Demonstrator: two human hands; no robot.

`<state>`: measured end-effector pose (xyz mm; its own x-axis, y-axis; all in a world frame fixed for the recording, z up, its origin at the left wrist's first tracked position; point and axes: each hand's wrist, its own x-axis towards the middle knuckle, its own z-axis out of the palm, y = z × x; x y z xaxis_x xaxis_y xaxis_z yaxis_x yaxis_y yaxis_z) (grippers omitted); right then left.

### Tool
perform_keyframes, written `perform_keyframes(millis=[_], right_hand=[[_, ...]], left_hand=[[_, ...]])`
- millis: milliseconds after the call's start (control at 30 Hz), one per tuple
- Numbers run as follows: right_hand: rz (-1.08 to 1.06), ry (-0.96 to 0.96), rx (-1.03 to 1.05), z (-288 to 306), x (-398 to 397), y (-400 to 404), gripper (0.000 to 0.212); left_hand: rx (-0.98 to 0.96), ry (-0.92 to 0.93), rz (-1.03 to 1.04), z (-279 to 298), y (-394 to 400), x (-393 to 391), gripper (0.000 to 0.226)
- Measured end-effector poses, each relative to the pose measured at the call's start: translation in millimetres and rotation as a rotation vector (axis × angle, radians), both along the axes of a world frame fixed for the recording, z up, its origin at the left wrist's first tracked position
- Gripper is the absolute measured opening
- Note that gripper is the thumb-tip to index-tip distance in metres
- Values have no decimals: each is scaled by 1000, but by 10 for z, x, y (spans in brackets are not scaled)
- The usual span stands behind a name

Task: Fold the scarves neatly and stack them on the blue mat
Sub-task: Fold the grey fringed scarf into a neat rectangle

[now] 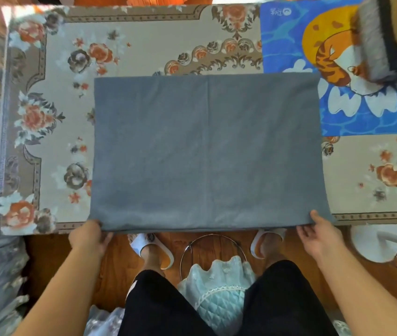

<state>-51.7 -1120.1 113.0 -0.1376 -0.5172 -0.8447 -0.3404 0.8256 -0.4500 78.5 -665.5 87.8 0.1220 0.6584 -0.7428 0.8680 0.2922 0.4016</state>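
Two hands, left [88, 235] and right [315, 232], pinch one grey scarf's [207, 151] near corners, fingers curled. One blue mat [289, 44], upper right, bears three stacked scarves [391, 32].

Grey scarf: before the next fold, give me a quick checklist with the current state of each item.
1. Grey scarf lies flat on the floral cloth: ok.
2. Left hand holds the near left corner: ok.
3. Right hand holds the near right corner: ok.
4. Centre crease runs straight down the middle: ok.
5. Blue mat has free room: not ok, the scarf's far right corner overlaps it.
6. Folded stack on the mat is tidy: cannot tell, blurred and cut off.
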Motion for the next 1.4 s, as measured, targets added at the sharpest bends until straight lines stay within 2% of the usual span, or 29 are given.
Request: perform_keyframes(millis=[67, 100, 133, 167, 200, 267, 333, 400, 467, 533, 633, 700, 767, 800, 867, 933, 1000, 1067, 1133, 1200, 1333, 1400], right_hand=[[-11, 123, -117, -66, 67, -15, 42], [7, 236, -213, -63, 138, -32, 48], [108, 394, -310, -14, 262, -36, 49], [298, 541, -414, 33, 429, -34, 48], [530, 603, -527, 61, 647, -36, 47], [1001, 484, -762, -13, 1212, -70, 48], [1385, 356, -905, -174, 1884, -159, 51], [1685, 322, -1033, -340, 2576, -327, 57], [1887, 343, -1151, -482, 3173, -517, 63], [2010, 409, -1152, -584, 3580, -765, 62], [2172, 499, -993, -627, 3784, -1052, 60], [2246, 555, -891, -587, 3797, -1162, 53], [2343, 660, -852, -554, 3772, -1221, 32], [2394, 707, -857, -536, 3776, -1232, 23], [2404, 748, -925, -518, 3845, -1262, 21], [2312, 769, -1070, -513, 4001, -1304, 29], [2131, 771, -1263, -477, 4216, -1324, 38], [1894, 675, -1423, -439, 4406, -1343, 44], [1716, 556, -1414, -482, 4419, -1275, 60], [1685, 468, -1416, -596, 4197, -1048, 68], [1687, 97, -1387, -750, 3066, -341, 48], [1695, -14, -1362, -736, 2380, -47, 36]], left_hand=[[311, 276, -317, 29, -145, 103, 57], [428, 322, -478, 82, -208, 212, 59], [479, 279, -628, 130, -256, 348, 60], [501, 180, -782, 164, -309, 512, 59], [511, 80, -942, 183, -373, 722, 58], [544, -84, -1225, 162, -537, 1261, 55], [609, -214, -1470, 86, -730, 1917, 55], [716, -282, -1720, -42, -873, 2569, 57], [803, -271, -1914, -194, -959, 3090, 61], [788, -189, -2036, -290, -1034, 3448, 67], [769, -93, -2128, -406, -1085, 3699, 65], [734, -17, -2139, -399, -1091, 3791, 43], [692, 138, -2155, -321, -1073, 3830, 17], [712, 196, -2181, -284, -1053, 3845, 13], [840, 234, -2218, -232, -1037, 3923, 15], [1064, 169, -2155, -164, -1089, 4047, 17], [1229, 51, -2017, -92, -1199, 4197, 22], [1269, -87, -1822, -61, -1309, 4309, 41], [1169, -158, -1643, -121, -1404, 4235, 63], [997, -214, -1580, -288, -1522, 3874, 72], [741, -529, -1779, -617, -1568, 2359, 63], [683, -607, -1897, -697, -1415, 1583, 62]])
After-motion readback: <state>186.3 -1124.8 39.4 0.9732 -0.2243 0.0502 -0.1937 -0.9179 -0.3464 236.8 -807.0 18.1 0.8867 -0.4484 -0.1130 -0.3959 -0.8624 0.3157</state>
